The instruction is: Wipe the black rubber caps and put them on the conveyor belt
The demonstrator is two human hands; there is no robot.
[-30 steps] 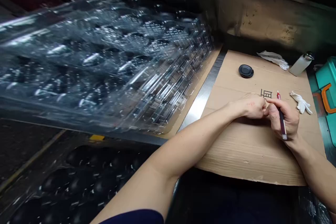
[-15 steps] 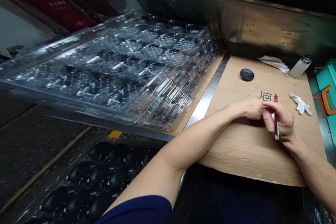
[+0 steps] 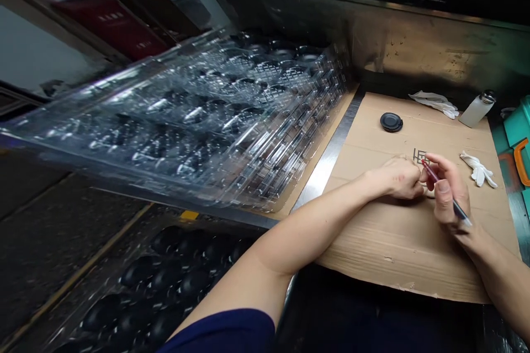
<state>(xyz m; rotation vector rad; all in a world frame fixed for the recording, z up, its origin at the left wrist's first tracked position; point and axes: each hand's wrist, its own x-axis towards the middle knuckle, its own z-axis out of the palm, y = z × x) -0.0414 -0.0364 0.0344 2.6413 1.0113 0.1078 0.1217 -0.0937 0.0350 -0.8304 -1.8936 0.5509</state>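
My right hand grips a thin pen-like tool with a red tip, its tip pointing left toward my left hand. My left hand rests on the brown cardboard sheet, fingers curled around something small that I cannot make out. Both hands meet over a dark printed mark on the cardboard. A round black disc lies on the cardboard beyond my hands.
A tall stack of clear plastic blister trays fills the left. Black moulded trays lie below it. A white glove, a crumpled white cloth, a small bottle and a teal bin sit at the right.
My right hand has tilted the tool from upright to slanting, its red tip now lowered toward my left fingers. My view has shifted a little.
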